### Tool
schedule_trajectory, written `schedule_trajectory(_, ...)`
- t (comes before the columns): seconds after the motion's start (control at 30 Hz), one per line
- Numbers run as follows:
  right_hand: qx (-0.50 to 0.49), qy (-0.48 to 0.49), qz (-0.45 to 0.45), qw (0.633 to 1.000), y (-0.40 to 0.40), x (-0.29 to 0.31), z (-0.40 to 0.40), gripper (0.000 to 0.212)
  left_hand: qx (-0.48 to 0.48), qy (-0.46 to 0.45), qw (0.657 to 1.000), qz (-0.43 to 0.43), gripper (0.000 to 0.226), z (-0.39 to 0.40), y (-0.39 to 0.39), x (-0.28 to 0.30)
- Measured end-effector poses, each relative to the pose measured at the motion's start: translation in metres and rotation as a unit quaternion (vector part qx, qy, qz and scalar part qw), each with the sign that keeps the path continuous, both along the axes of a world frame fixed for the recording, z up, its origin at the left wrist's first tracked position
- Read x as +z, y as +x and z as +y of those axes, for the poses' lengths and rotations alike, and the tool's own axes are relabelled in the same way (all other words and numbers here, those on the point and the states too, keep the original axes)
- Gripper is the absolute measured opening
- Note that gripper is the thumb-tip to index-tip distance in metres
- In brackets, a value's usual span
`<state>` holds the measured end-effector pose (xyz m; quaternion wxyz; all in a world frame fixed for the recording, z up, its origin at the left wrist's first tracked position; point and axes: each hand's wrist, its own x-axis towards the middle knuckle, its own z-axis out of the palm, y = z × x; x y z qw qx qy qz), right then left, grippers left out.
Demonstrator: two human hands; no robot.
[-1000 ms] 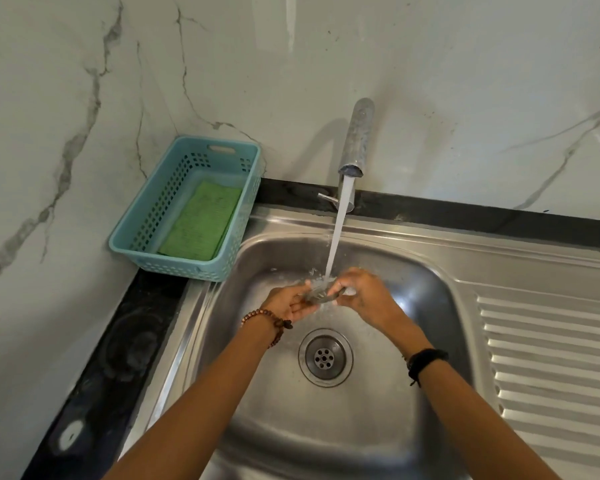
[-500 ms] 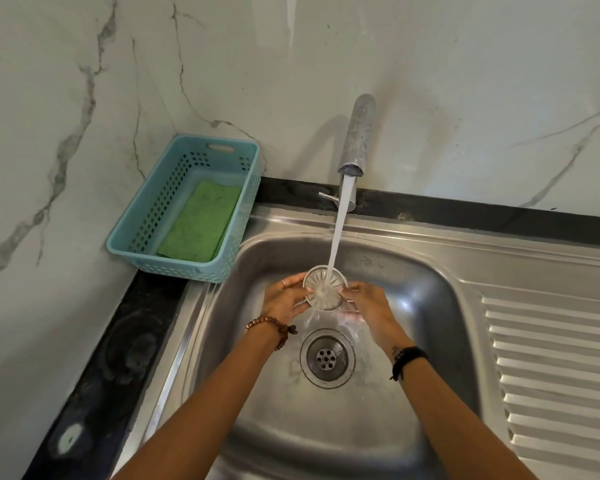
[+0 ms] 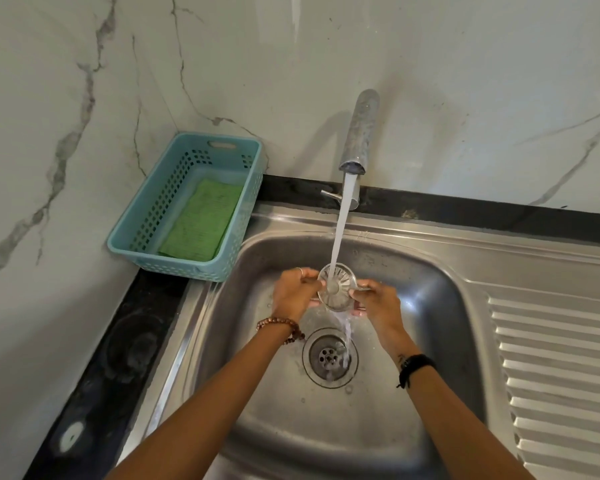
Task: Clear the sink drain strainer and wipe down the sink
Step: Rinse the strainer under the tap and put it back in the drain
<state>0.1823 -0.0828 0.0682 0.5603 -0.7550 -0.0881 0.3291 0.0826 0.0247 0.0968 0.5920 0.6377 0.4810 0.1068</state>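
Note:
A round metal drain strainer (image 3: 340,291) is held face-up between both hands above the steel sink basin (image 3: 430,341). My left hand (image 3: 293,294) pinches its left rim and my right hand (image 3: 376,303) pinches its right rim. Water from the tap (image 3: 359,133) pours straight onto the strainer and runs off into the open drain (image 3: 329,357) below. A green scouring cloth (image 3: 201,225) lies in the blue basket at the back left.
The blue plastic basket (image 3: 142,216) stands on the dark counter (image 3: 118,358) in the left corner against the marble wall. A ribbed steel drainboard (image 3: 561,375) adjoins the basin on the right. The tap's small lever (image 3: 328,194) sticks out at its base.
The strainer was turned from edge-on between my fingers to face-up under the water stream. My hands have spread apart to its two rims.

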Motion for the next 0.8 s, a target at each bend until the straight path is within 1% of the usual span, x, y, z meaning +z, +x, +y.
schedule_trajectory(0.07,0.011,-0.006,-0.014,1.0,0.0,0.005,0.004,0.013,0.019,-0.01,1.0,0.017,0.011,0.001,-0.001,0.0)
schedule_trajectory(0.17,0.069,-0.002,-0.1,0.993,0.001,0.018,0.003,0.014,0.043,-0.057,0.997,0.039,0.01,-0.003,-0.005,-0.004)
schedule_trajectory(0.27,0.114,-0.012,-0.18,0.977,0.004,0.031,-0.001,0.013,0.07,-0.117,0.991,0.012,0.017,-0.009,-0.008,-0.003)
schedule_trajectory(0.33,0.14,-0.037,-0.193,0.97,0.009,0.035,-0.003,0.016,0.067,-0.093,0.993,0.008,0.016,-0.009,-0.007,-0.001)
schedule_trajectory(0.4,0.175,-0.07,-0.212,0.959,0.015,0.04,0.0,0.021,0.031,-0.015,0.999,0.032,0.013,-0.004,-0.006,0.002)
schedule_trajectory(0.47,0.167,-0.067,-0.26,0.949,0.022,0.054,0.01,0.02,0.016,0.033,0.998,0.049,0.015,0.002,-0.005,0.006)
schedule_trajectory(0.57,0.101,0.0,-0.338,0.936,0.036,0.092,0.045,0.017,0.028,0.031,0.997,0.061,0.012,0.008,-0.006,0.012)
schedule_trajectory(0.63,0.094,0.018,-0.353,0.931,0.048,0.115,0.074,0.019,0.03,-0.022,0.998,0.045,0.012,0.008,-0.007,0.013)
schedule_trajectory(0.67,0.119,0.004,-0.349,0.93,0.054,0.121,0.086,0.022,0.031,-0.057,0.997,0.029,0.015,0.008,-0.007,0.014)
schedule_trajectory(0.73,0.223,-0.079,-0.327,0.915,0.063,0.122,0.107,0.031,0.037,-0.107,0.994,0.006,0.021,0.006,-0.006,0.017)
schedule_trajectory(0.77,0.276,-0.115,-0.311,0.902,0.065,0.117,0.114,0.035,0.04,-0.123,0.992,-0.002,0.021,0.006,-0.006,0.017)
schedule_trajectory(0.8,0.307,-0.132,-0.293,0.896,0.065,0.112,0.118,0.039,0.045,-0.135,0.99,-0.01,0.018,0.007,-0.005,0.018)
